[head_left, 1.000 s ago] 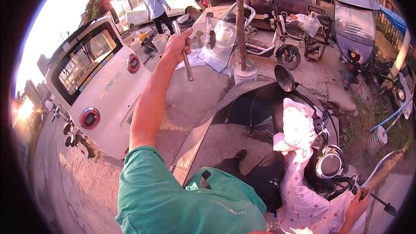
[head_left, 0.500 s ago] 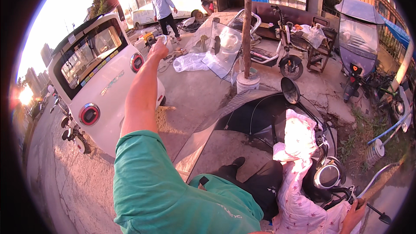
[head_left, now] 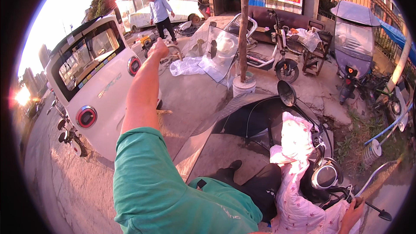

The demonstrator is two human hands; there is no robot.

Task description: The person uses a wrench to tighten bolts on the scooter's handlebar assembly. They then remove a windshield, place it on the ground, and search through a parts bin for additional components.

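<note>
My left arm in a green sleeve stretches far out in front. At its end my left hand point(head_left: 158, 49) is closed, near the tail of a white vehicle point(head_left: 110, 89). A thin curved hoop point(head_left: 177, 51) shows right beside the fist; its grip on it is too small to make out. At the lower right my right hand point(head_left: 354, 213) is wrapped round the handlebar grip of a black scooter point(head_left: 242, 117). A pink patterned quilted cover point(head_left: 299, 195) hangs over the scooter's front beside that hand. A round mirror point(head_left: 286, 93) rises beyond it.
A wooden pole point(head_left: 243, 26) stands in a white bucket point(head_left: 244, 86). Behind are a clear windshield point(head_left: 220, 54), plastic sheeting point(head_left: 187, 66) and a parked electric bike point(head_left: 281, 47). A person point(head_left: 160, 13) stands near a white bus point(head_left: 143, 0). A covered scooter point(head_left: 353, 43) stands right.
The hoop by my left fist has swung from above it to its right side. The view has shifted slightly. My right hand stays on the handlebar grip.
</note>
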